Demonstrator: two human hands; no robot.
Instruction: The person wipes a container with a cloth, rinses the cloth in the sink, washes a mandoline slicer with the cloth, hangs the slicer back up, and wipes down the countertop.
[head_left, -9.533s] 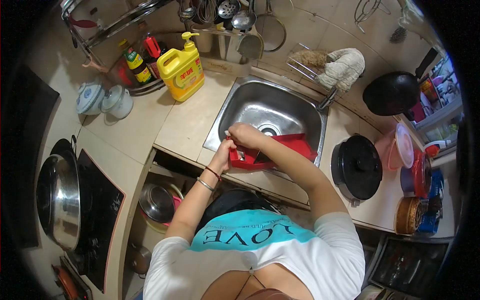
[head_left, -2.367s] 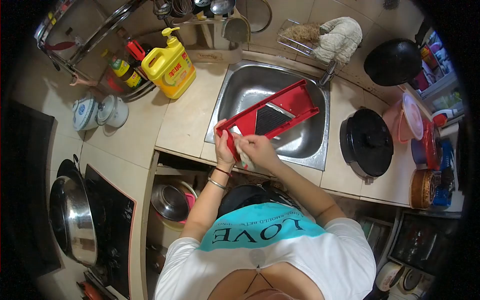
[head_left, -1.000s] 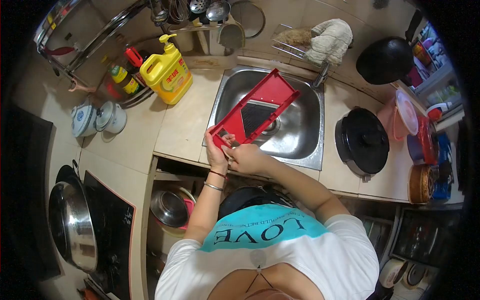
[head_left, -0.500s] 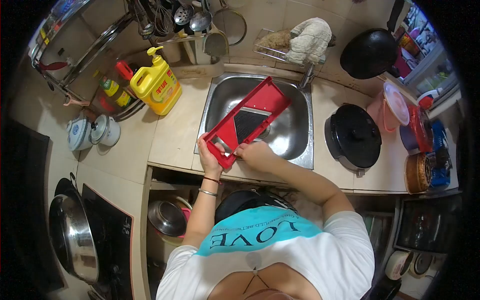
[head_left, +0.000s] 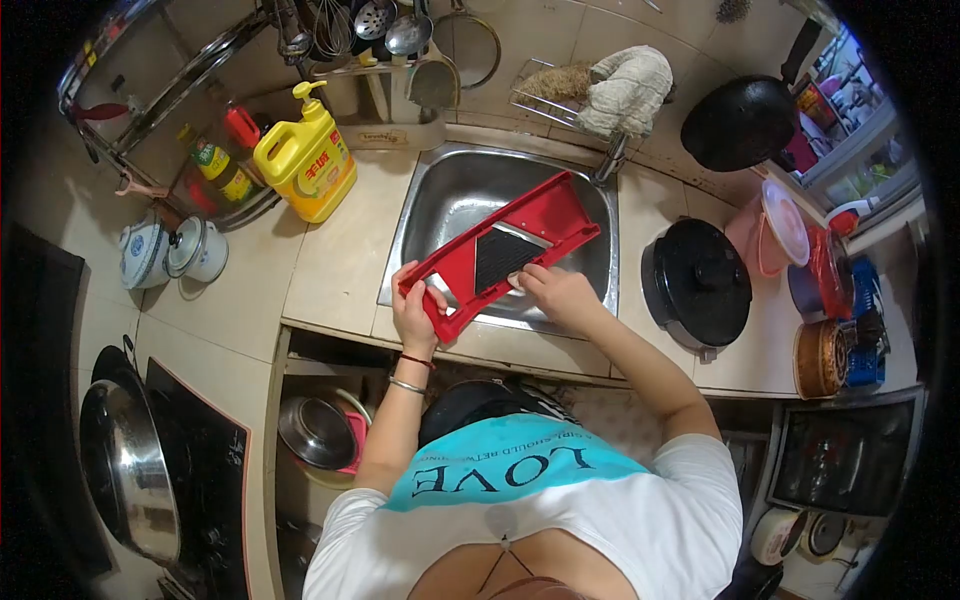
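Note:
A red mandoline slicer [head_left: 548, 215] with a dark ridged plate and a metal blade slants over the sink [head_left: 470, 160]. My left hand [head_left: 414, 318] is closed round its lower-left end, thumb at the frame's opening. At the slicer's near long edge, beside the dark plate, my right hand [head_left: 562, 298] pinches a small whitish piece [head_left: 515, 281]. Too little of that piece shows to tell its kind.
Left of the sink stands a yellow pump bottle [head_left: 312, 165]. On the right are a black-lidded cooker [head_left: 697, 280] and a pink bucket [head_left: 765, 235]. A cloth [head_left: 628, 90] hangs over the faucet [head_left: 610, 158]. A black wok [head_left: 740, 122] hangs on the wall.
My right hand has moved right and up along the slicer's near edge, from its lower end to beside the plate. The slicer has tipped slightly clockwise, still held in my left hand.

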